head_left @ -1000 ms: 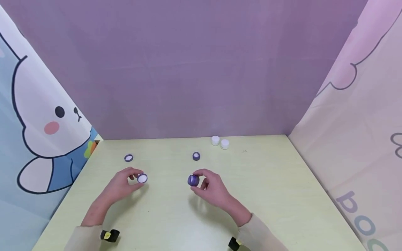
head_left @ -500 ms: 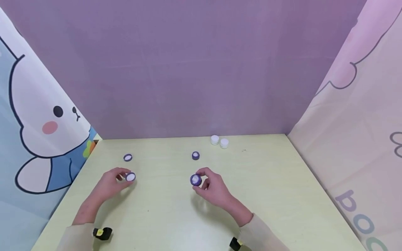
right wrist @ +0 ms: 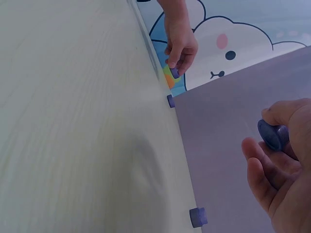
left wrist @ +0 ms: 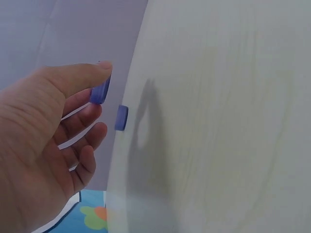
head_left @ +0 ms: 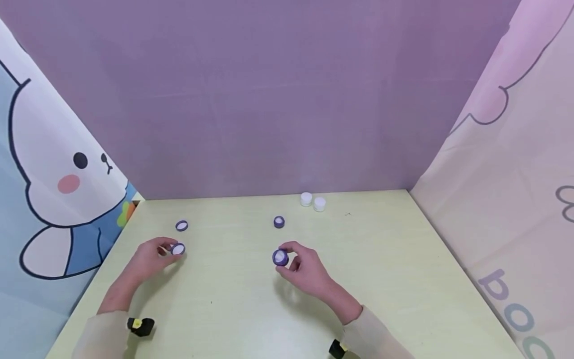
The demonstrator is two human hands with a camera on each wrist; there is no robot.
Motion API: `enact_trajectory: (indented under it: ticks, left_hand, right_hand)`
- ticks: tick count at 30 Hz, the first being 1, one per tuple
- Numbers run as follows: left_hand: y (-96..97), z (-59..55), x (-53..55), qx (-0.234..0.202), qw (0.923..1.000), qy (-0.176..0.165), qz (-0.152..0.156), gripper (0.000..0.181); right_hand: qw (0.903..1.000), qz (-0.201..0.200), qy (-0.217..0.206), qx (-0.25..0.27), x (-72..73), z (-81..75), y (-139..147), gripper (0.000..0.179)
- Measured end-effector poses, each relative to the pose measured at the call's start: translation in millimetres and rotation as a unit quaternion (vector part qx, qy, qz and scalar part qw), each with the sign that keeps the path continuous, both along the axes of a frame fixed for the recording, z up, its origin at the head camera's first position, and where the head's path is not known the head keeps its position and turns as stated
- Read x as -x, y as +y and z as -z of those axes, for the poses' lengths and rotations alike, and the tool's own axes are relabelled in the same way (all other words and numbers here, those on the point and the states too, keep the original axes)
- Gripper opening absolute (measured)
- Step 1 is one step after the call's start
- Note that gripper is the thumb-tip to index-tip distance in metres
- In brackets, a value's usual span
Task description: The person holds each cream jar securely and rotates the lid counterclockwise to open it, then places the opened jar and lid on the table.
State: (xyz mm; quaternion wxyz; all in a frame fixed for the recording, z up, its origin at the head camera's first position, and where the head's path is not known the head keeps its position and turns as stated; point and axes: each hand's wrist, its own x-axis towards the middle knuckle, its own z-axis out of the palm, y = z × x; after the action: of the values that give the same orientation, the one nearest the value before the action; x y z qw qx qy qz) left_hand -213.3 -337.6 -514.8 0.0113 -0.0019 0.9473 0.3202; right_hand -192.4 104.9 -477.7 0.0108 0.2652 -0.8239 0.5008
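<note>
Between thumb and fingers, my left hand point(head_left: 150, 258) pinches a small purple screw lid point(head_left: 178, 249), its white inside showing. The same lid point(left wrist: 99, 92) appears edge-on in the left wrist view, above the table. Just beyond it on the table lies a second purple lid point(head_left: 181, 226), white side up. My right hand point(head_left: 308, 269) pinches a small purple jar point(head_left: 280, 257) by its sides, its pale opening tilted toward the head camera. In the right wrist view this jar point(right wrist: 272, 135) is held off the table. Another purple jar point(head_left: 279, 222) stands behind the right hand.
Two small white round pots point(head_left: 306, 199) stand side by side at the back edge of the pale wooden table point(head_left: 381, 279). A purple cloth point(head_left: 269, 99) hangs behind, with printed cloths on the left and right sides.
My left hand has moved left with the lid, close to the lid on the table. My right hand has turned the jar so its opening faces the head camera.
</note>
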Motion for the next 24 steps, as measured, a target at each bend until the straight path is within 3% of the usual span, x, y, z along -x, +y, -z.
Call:
enact_trajectory:
  ticks: [16,24]
  left_hand:
    - [-8.5,5.7,12.7,-0.004,0.9989,0.024,-0.041,0.054]
    - [-16.7,15.5,21.7,-0.016,0.9977,0.013,-0.065,0.057]
  right_hand:
    - [0.9997,0.001,-0.016,-0.016,-0.8,0.1,1,0.036]
    - [0.9997,-0.006,-0.010,-0.020,-0.8,5.1,1,0.036]
